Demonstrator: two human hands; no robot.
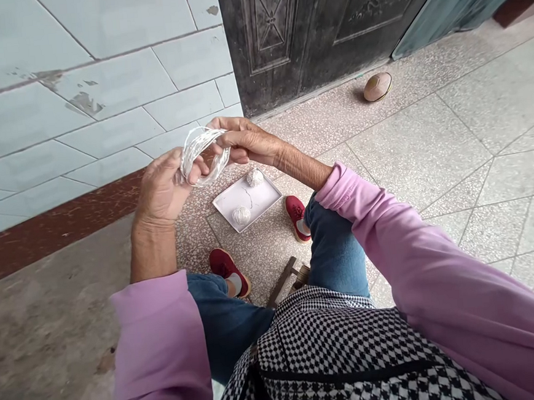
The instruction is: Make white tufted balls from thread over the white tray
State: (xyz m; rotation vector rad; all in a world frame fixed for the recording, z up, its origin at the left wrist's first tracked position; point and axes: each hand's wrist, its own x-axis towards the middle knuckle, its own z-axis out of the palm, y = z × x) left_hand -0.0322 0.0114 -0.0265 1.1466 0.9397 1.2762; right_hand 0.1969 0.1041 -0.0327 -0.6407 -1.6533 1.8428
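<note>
A looped hank of white string [193, 149] is stretched between my two hands, up in front of the tiled wall. My left hand [160, 187] has its fingers hooked through the left side of the loop, with the thumb outside. On the far side, my right hand [244, 141] pinches the strands between thumb and fingers. Below them, a shallow white tray [227, 198] lies on the floor. It bears one ball of white string [255, 177] at its back right and another ball [241, 215] near its front corner. A loose dark thread lies between them.
My feet in red shoes [226, 268] flank the tray. Part of a wooden stool [283, 282] shows under me. A dark carved door [300, 37] stands ahead beside the tiled wall [114, 82]. A brownish ball [377, 87] rests on the speckled floor to the right.
</note>
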